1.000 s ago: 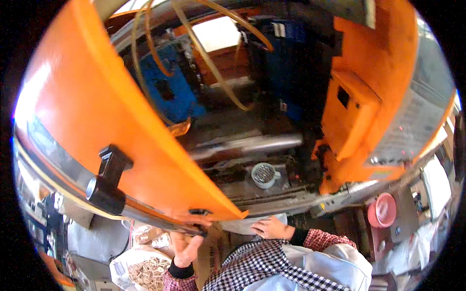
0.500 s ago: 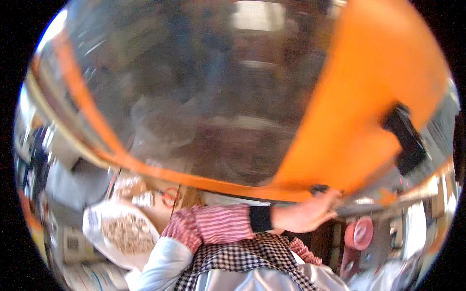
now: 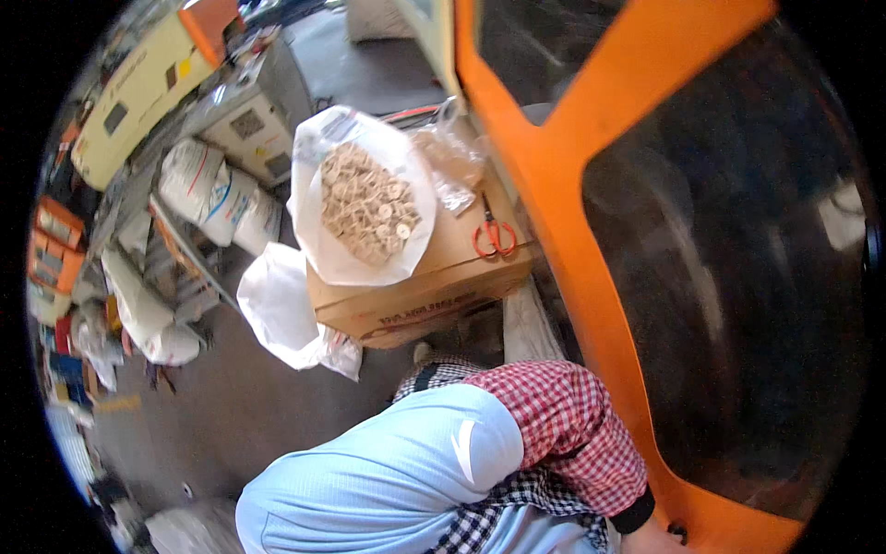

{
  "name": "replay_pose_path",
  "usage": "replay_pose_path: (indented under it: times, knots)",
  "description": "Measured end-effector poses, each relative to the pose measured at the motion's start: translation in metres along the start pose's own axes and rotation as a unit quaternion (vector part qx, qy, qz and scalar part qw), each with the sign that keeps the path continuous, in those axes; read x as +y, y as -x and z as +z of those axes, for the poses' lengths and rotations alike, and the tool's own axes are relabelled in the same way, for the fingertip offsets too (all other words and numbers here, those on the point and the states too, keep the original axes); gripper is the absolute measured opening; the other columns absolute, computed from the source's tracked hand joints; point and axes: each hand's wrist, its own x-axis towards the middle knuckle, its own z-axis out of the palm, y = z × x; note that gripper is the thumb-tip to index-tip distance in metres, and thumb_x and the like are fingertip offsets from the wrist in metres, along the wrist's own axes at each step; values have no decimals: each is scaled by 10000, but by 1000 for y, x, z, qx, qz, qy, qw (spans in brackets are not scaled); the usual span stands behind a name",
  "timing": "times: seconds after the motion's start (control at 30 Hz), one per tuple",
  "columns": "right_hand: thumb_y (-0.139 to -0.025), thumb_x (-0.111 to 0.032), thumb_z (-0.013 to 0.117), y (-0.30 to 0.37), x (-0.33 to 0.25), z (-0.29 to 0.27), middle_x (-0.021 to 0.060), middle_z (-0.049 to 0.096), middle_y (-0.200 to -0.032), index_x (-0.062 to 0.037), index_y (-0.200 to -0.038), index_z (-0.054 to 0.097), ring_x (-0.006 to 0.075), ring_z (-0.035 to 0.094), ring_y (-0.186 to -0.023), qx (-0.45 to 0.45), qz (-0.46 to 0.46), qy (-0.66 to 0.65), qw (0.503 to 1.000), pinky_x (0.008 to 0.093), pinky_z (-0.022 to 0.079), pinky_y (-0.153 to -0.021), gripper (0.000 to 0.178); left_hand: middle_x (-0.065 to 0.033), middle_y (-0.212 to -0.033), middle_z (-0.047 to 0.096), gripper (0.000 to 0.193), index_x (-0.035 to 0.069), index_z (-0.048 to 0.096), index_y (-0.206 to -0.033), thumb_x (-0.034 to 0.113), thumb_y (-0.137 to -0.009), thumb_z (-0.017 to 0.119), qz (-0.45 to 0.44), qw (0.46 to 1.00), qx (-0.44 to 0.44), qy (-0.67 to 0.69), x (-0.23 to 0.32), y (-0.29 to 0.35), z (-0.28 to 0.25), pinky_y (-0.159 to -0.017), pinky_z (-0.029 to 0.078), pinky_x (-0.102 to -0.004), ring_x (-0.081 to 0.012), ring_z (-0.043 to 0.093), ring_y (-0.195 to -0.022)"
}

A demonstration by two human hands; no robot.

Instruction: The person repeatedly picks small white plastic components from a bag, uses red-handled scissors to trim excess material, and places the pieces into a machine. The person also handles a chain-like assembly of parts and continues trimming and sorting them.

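My left hand (image 3: 651, 543) shows only as a sliver at the bottom edge, past a black cuff and a red checked sleeve (image 3: 572, 425). It rests at the lower edge of a big orange machine door (image 3: 572, 231) with a dark window (image 3: 738, 277), right beside a small black knob (image 3: 678, 531). Its fingers are cut off by the frame. My right hand is out of view. My light blue vest fills the lower middle.
Left of the door stands a cardboard box (image 3: 434, 286). On it lie a white bag of small beige pieces (image 3: 365, 198), orange-handled scissors (image 3: 494, 235) and a clear plastic bag (image 3: 452, 152). White sacks (image 3: 217, 194) and a yellow machine (image 3: 138, 88) stand further left on the concrete floor (image 3: 231, 415).
The orange door has slid across and now covers the machine's inside. My view has swung left and down to the box and floor. My left hand stayed at the door's lower edge.
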Motion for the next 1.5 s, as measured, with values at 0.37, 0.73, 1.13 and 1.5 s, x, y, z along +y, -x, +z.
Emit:
replay_pose_path:
  times: [0.37, 0.73, 1.13, 1.5]
  knots:
    - [-778, -165, 614, -135, -72, -2, 206, 587, -943, -12, -914, 615, 354, 542, -958, -24, -43, -80, 996, 426, 440, -811, 205, -170, -849, 616, 200, 31, 606, -956, 83, -764, 584, -647, 667, 200, -311, 159, 314, -250, -697, 500, -373, -336, 601, -788]
    - [-813, -238, 592, -333, -83, 38, 244, 532, -1058, 50, -1101, 485, 404, 495, -1051, 140, 63, 93, 984, 468, 417, -880, 421, -258, -816, 603, 114, -38, 598, -775, 40, -696, 573, -847, 356, -6, -395, 280, 520, -386, -689, 486, -446, -387, 602, -813]
    - [-842, -184, 549, -286, -89, 15, 116, 614, -794, 65, -1056, 546, 183, 581, -657, 75, 109, -428, 894, 321, 466, -593, 329, -236, -906, 630, 168, -23, 643, -841, 91, -764, 547, -915, 241, 125, -299, 254, 552, -401, -767, 490, -438, -379, 601, -903]
    - [-941, -328, 445, -212, -204, -20, -1, 434, -531, -59, -785, 487, 104, 421, -444, -186, 87, -574, 792, 213, 339, -443, 313, -187, -688, 615, 250, -68, 621, -805, 182, -814, 621, -780, 360, 427, -281, 292, 461, -375, -588, 459, -345, -280, 600, -619]
